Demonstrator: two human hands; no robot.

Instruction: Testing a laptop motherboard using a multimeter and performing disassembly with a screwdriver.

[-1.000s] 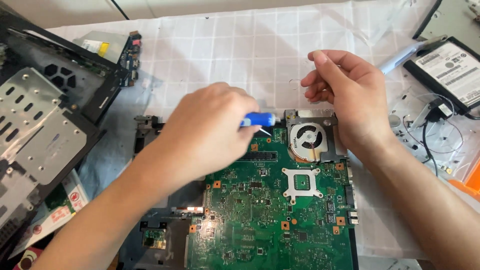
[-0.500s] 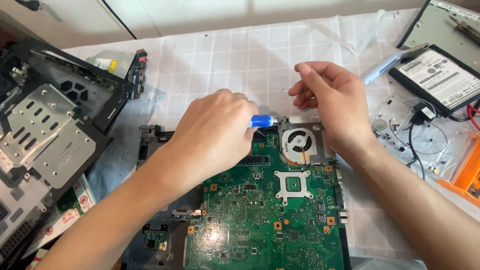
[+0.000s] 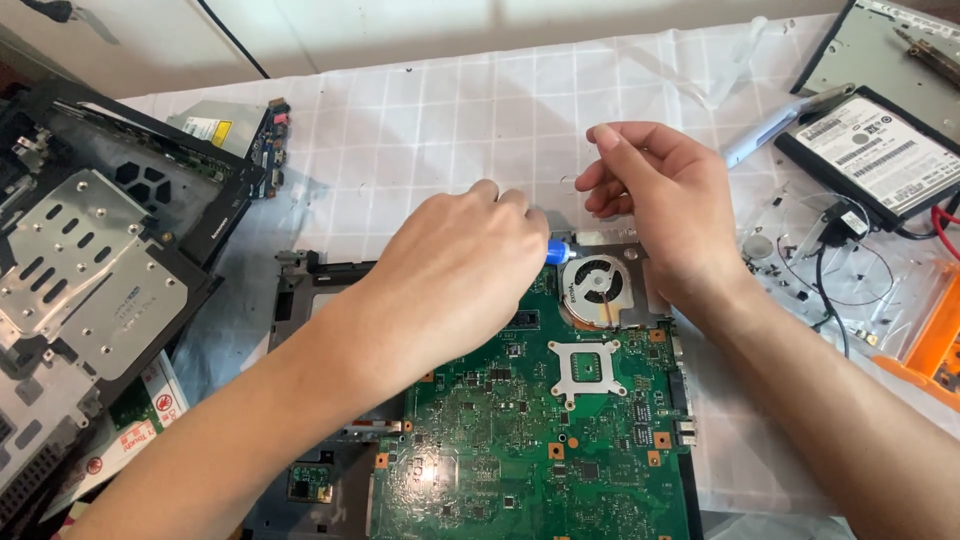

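Nearest the camera lies the green circuit board (image 3: 530, 440), flat on the desk (image 3: 420, 130) with a square metal bracket (image 3: 587, 367) near its middle. Both forearms reach over it from the lower corners.

At the board's far right corner sits a round cooling fan (image 3: 598, 288) in a metal housing. The left hand (image 3: 455, 270) rests just left of the fan, its grip closed around a blue-handled screwdriver (image 3: 558, 250); only the blue end shows past the fingers, touching the fan housing's near-left edge, and the tip is hidden.

The right hand (image 3: 665, 200) hovers just beyond and to the right of the fan, well above the housing. Its thumb and forefinger are pinched together, the other fingers curled; whether anything small sits between them cannot be told.

Left of the board lies a dark laptop chassis (image 3: 90, 270) with a perforated metal plate. Farther right, a hard drive (image 3: 870, 150) lies on the white checked cloth, with an orange tray (image 3: 930, 340) at the edge.
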